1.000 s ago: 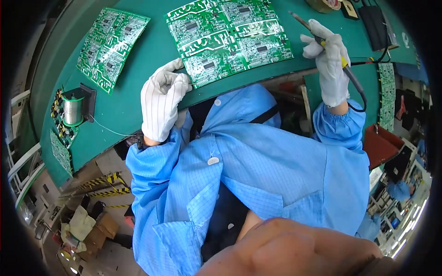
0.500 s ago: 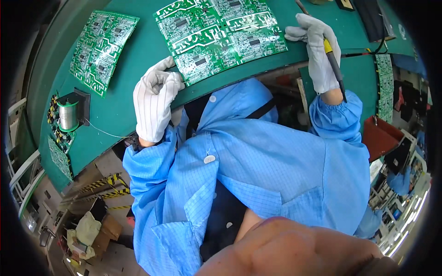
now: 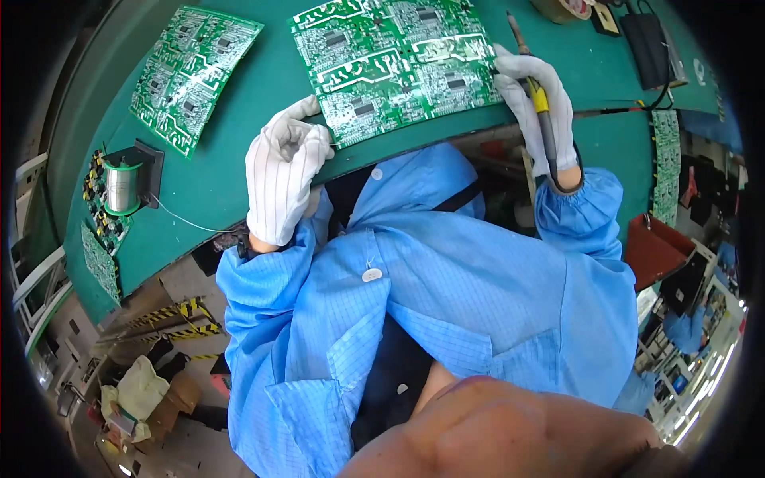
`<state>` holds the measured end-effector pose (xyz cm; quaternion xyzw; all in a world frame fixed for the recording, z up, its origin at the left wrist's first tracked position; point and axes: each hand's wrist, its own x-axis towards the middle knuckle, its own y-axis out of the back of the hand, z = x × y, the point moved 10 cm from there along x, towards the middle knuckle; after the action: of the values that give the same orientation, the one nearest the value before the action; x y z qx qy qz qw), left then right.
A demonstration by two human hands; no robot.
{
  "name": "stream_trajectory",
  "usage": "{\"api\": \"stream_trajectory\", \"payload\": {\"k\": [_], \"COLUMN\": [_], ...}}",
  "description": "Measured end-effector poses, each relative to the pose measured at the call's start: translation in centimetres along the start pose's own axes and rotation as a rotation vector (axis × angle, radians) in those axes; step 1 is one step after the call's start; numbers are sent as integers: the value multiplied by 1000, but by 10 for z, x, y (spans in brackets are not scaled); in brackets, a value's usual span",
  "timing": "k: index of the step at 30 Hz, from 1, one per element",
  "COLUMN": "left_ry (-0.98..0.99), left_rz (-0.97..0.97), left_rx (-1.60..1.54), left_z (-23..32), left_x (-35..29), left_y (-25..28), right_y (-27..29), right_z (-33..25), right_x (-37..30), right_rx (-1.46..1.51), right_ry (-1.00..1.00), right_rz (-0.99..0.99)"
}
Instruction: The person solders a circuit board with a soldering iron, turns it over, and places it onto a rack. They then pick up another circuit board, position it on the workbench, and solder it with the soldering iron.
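Note:
A green printed circuit board panel [image 3: 406,76] with dark chips lies near the front edge of the green bench. My left hand [image 3: 287,159], in a white striped glove, is closed at the panel's lower left corner, thumb along its left side and the other fingers curled. My right hand [image 3: 546,103], also gloved, is wrapped around a soldering iron [image 3: 539,99] with a yellow band. Its tip points away from me, above the bench. The right fingertips touch the panel's right edge. Thin solder wire runs from a spool [image 3: 122,190] toward my left wrist, where its end is hidden.
Another circuit board panel [image 3: 195,76] lies at the left. Small parts [image 3: 94,187] and a board piece [image 3: 100,259] are by the spool. A round container [image 3: 562,8] stands at the far right, with a narrow board strip [image 3: 665,163] and a red bin [image 3: 655,248] nearer.
My right hand has come in to the panel's right edge, and the soldering iron has turned slightly. My left hand stays at the panel's corner. The whole view has shifted a little.

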<state>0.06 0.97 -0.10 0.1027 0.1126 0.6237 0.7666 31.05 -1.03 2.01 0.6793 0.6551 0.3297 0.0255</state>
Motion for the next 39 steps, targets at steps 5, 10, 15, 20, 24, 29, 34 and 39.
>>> {"api": "stream_trajectory", "payload": {"k": [5, 10, 15, 20, 24, 29, 34, 39], "left_ry": [97, 207, 286, 7, -158, -413, -118, -37], "left_rz": [-8, 34, 157, 72, -8, -76, -26, 64], "left_rx": [17, -17, 68, 350, 626, 728, 581, 354], "left_z": [-3, -2, -4, 26, 30, 30, 4, 14], "left_x": [-9, -24, -19, 1, 23, 36, 43, 35], "left_y": [16, 36, 63, 68, 48, 19, 28, 31], "right_y": [-2, -2, 13, 14, -1, -16, -6, 7], "right_z": [-4, -9, -2, 9, 1, -13, -4, -17], "right_x": [-10, -2, 6, 18, 29, 28, 18, 13], "right_rx": [107, 84, 152, 42, -91, -106, 93, 135], "right_ry": [-144, -118, -204, -300, -154, -37, -295, -408], "right_rz": [14, 1, 37, 5, -2, 31, 137, 148]}}
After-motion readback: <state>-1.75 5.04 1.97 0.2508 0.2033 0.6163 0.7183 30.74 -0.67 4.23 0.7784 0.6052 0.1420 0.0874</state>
